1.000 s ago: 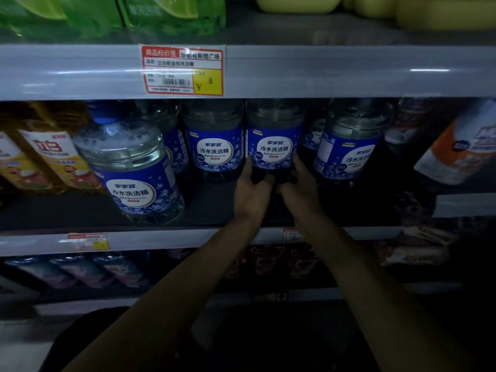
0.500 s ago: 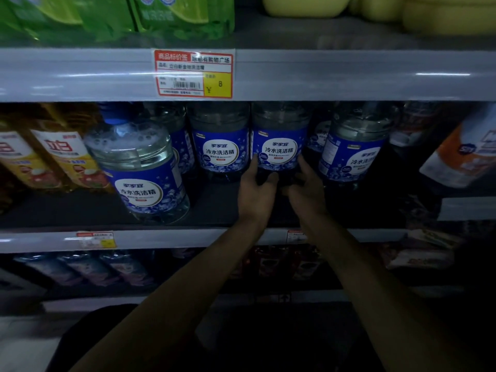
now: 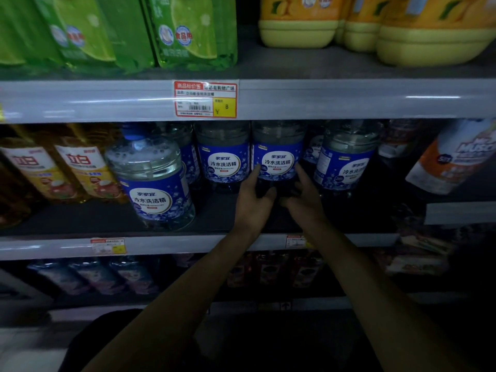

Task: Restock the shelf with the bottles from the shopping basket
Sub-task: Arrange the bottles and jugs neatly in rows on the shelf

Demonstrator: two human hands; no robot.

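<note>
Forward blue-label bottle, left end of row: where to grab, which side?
Grip the front bottle at its labelled midbody, from the aisle side, palms on both flanks: upright, wide, round; blue cap sits close under the upper shelf.

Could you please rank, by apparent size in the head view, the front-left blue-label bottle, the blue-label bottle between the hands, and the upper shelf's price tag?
1. Front-left bottle, though it stands nearer the camera, so its lead is unsure.
2. Centre bottle.
3. Price tag.
</note>
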